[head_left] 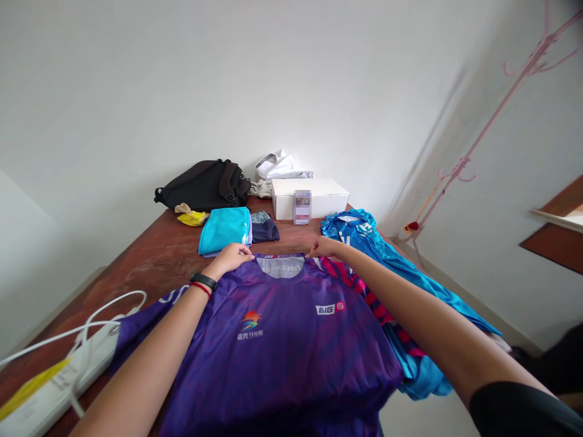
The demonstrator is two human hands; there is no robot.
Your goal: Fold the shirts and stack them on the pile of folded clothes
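The purple shirt point(291, 346) I'm gripping runs off the bottom edge, and my right forearm point(401, 297) hides part of the blue clothing point(405, 265). I can't read the small upright item point(302, 207); it's pixelated.

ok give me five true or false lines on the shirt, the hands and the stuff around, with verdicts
1. The left hand touches the purple printed fabric shirt beside its neckline. True.
2. The right hand rests on the folded turquoise cloth. False: it is at the shirt's neckline, on the opposite side from the left hand.
3. The thin red wristband is on the right wrist. False: it is on the left wrist, beside a black wristband.
4. The white rectangular box stands on the brown wooden table. True.
5. The black fabric backpack is to the left of the box in this view. True.
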